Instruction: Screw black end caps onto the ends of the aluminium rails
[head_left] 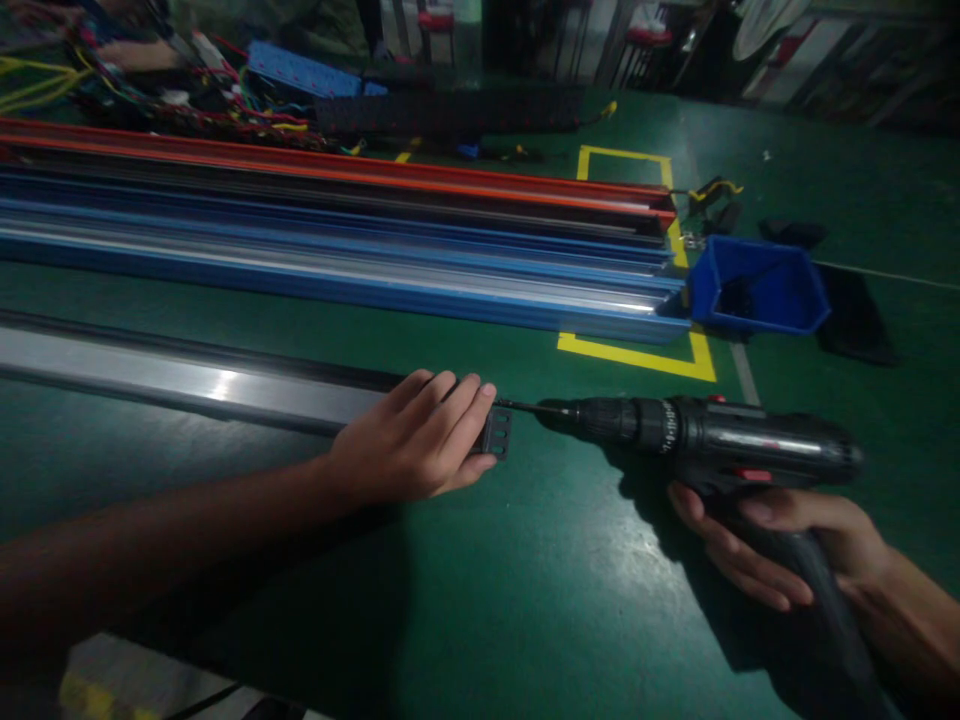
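Observation:
My right hand (780,540) is wrapped round the grip of a black cordless drill (750,440), which lies roughly level and points left. Its long thin bit (536,407) reaches to the upper corner of a slotted black end cap (497,433). That cap sits at the right end of a long silver and black metal profile (262,378) on the green table. Over this end my left hand (420,435) is closed, fingers on the far side and thumb on the near side. The hand hides part of the cap and profile.
Beyond lie long blue profiles (375,265) and a red-orange profile (360,165). A blue bin (765,290) holding small dark parts stands at their right end, near yellow tape (637,355). Tangled wires (202,100) and a blue slotted strip (300,68) are farther back.

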